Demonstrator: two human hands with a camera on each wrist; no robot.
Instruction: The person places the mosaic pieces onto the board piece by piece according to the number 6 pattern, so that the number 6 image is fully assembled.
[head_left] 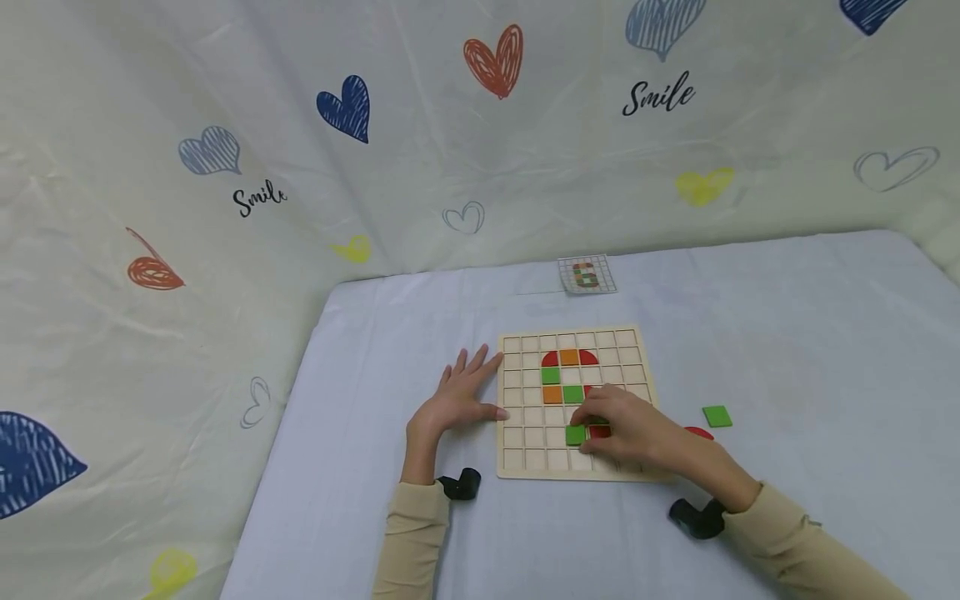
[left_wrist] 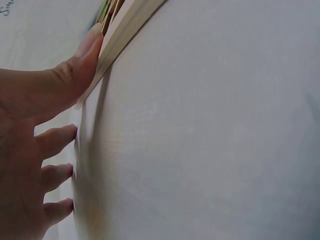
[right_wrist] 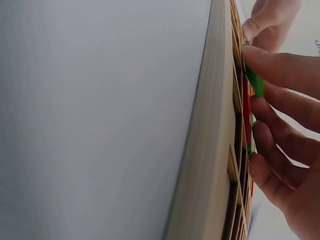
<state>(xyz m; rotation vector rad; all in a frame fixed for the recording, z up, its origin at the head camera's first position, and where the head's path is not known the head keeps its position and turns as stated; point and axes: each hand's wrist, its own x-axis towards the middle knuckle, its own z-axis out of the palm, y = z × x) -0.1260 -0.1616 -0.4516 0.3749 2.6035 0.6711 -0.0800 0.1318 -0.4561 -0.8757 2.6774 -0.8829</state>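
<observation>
A wooden grid board [head_left: 522,459] lies on the table. My left hand [head_left: 454,402] is spread at its left side, thumb and index fingertip at the edge; in the left wrist view the thumb [left_wrist: 75,75] touches the rim. My right hand [head_left: 626,423] pinches a green square tile [head_left: 575,435] low on the board, beside a red tile [head_left: 600,432]. In the right wrist view that green tile [right_wrist: 255,80] is tilted between thumb and fingers. Farther up sit a green tile [head_left: 551,376], orange tiles [head_left: 569,357] and red rounded tiles [head_left: 588,357]. My right hand hides part of the pattern.
Right of the board lie a loose green tile [head_left: 717,417] and a red piece [head_left: 699,432], partly covered by my right forearm. A small pattern card [head_left: 587,275] lies behind the board, near the table's back edge. Patterned fabric hangs behind and to the left.
</observation>
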